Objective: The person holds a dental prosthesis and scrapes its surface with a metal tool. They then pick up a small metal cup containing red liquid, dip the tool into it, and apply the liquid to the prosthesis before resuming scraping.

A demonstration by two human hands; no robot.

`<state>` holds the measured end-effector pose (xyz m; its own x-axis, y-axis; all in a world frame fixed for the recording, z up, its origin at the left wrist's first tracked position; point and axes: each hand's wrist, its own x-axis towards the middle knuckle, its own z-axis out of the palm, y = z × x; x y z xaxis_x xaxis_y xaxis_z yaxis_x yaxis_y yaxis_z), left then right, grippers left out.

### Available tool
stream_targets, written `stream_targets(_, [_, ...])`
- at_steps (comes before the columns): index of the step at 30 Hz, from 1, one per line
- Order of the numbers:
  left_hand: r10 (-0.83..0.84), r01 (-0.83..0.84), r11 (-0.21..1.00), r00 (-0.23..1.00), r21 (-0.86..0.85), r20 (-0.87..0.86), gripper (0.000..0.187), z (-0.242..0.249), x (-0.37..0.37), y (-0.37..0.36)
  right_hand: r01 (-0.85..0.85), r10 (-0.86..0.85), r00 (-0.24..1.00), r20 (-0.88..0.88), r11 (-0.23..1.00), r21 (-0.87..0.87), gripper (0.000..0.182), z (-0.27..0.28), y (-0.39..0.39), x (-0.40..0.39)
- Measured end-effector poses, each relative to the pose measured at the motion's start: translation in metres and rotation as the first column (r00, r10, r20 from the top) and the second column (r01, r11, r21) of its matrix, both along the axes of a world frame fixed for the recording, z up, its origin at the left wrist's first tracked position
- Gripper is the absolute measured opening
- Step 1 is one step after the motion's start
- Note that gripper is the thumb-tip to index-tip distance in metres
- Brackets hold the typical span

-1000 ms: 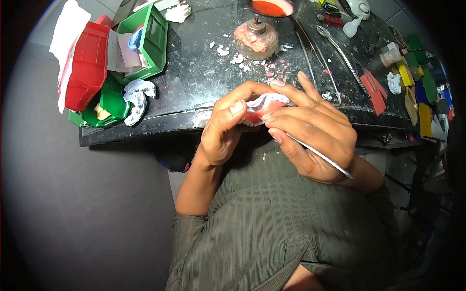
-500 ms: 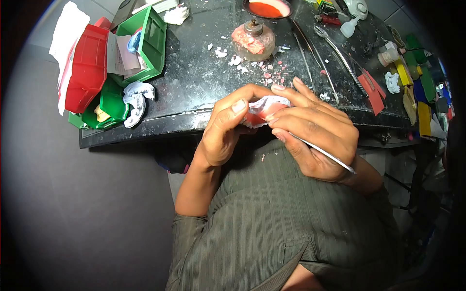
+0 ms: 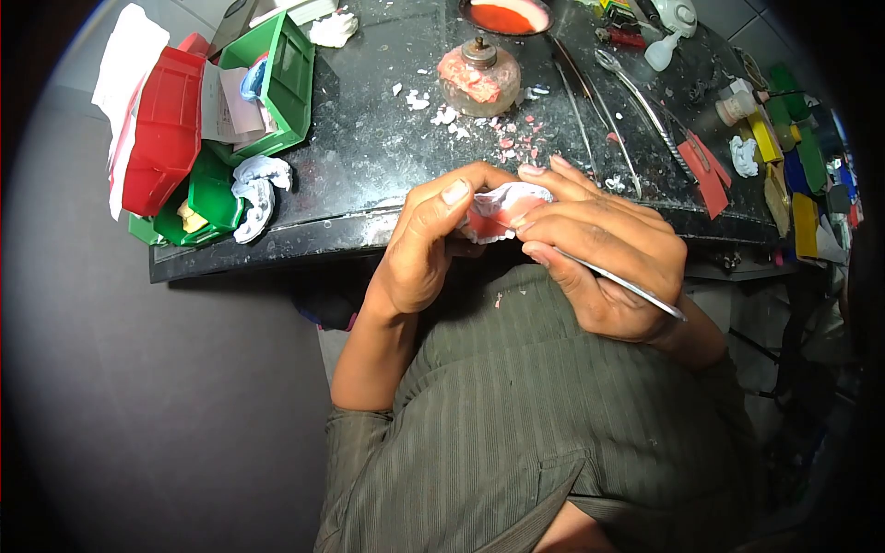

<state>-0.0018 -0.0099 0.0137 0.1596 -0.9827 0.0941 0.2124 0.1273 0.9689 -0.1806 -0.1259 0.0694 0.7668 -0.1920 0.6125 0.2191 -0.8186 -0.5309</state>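
A small white plaster model with a pink wax layer (image 3: 493,214) and a row of white teeth along its lower edge sits between both hands, just in front of the table edge. My left hand (image 3: 429,230) is wrapped round its left side, the thumb on top. In my right hand (image 3: 613,253) a thin metal tool (image 3: 636,290) is pinched, its handle pointing down and right. The tool's tip is near the pink surface, partly hidden by the fingers. Some right fingers rest against the model's right side.
On the black table (image 3: 359,138) stand a glass burner (image 3: 479,78) and a dish of red wax (image 3: 509,16), among pink and white crumbs. Metal tools (image 3: 645,101) and pink sheets (image 3: 705,175) lie right. Green bins (image 3: 290,88), a red bin (image 3: 171,115) and plaster pieces (image 3: 258,198) are left.
My right hand and the tool have shifted slightly right, with the tool's handle end a little to the right. More of the model's pink surface and teeth shows. My left hand has barely moved.
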Motion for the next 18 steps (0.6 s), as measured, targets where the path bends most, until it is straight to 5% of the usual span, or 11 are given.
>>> stream_targets(18, [0.06,-0.066,0.981,0.997,0.182,0.039,0.059,0.011,-0.005,0.001,-0.008,0.007,0.999,-0.039,1.0,-0.03,0.012,0.004,-0.008,-0.001])
